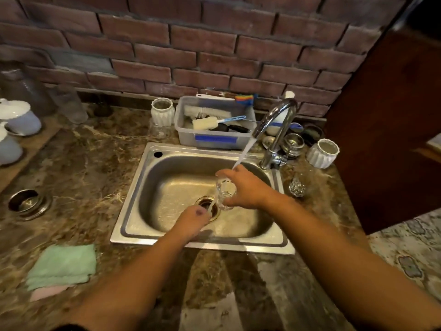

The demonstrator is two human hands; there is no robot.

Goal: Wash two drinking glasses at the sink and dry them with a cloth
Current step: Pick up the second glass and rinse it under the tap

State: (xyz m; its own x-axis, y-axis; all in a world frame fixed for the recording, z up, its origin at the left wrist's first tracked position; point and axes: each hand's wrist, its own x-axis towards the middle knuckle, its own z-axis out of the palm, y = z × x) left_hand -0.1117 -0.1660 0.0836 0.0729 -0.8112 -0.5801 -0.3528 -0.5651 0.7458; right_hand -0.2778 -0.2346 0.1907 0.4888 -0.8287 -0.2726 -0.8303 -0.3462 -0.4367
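Observation:
My right hand (pixel 248 187) grips a clear drinking glass (pixel 225 194) over the steel sink (pixel 133 211), tilted on its side under the running stream from the tap (pixel 276 120). Water spills from the glass toward the drain (pixel 206 203). My left hand (pixel 193 219) hovers over the drain just below the glass, fingers loosely curled, holding nothing that I can see. A second clear patterned glass (pixel 297 186) stands on the counter right of the sink. A folded green cloth (pixel 63 265) lies on the counter at the front left, over a pink one.
A plastic tub (pixel 214 139) with brushes sits behind the sink, flanked by a white ribbed vase (pixel 163 111) and another (pixel 322 152) right of the tap. Small metal bowls (pixel 293 142) stand by the tap. White lidded pots (pixel 19 120) stand far left. A brown door (pixel 393 130) is at right.

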